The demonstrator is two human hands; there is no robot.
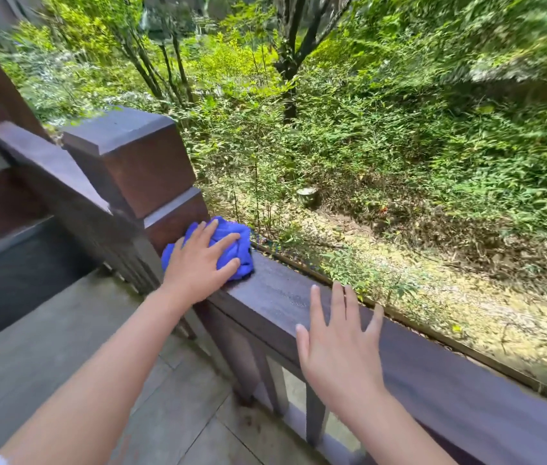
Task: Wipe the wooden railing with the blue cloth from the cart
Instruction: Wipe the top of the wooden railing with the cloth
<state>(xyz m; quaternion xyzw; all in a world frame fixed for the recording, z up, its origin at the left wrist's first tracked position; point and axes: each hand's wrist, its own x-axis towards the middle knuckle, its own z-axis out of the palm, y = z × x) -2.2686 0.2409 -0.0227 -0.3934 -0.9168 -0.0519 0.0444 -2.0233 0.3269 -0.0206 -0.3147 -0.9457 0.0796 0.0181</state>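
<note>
A bunched blue cloth (231,250) lies on the dark wooden railing (433,380), right against the base of the square corner post (131,159). My left hand (198,263) presses flat on the cloth, fingers spread over it. My right hand (339,344) rests further right, palm down over the top rail with fingers apart and nothing in it. The rail's top looks damp between the two hands. No cart is in view.
The railing runs from the post toward the lower right, with balusters (315,417) under it. A second rail (47,169) slopes away at the left beside steps. Grey floor tiles (81,347) lie below. Beyond the rail are bushes, trees and a leaf-strewn slope (399,256).
</note>
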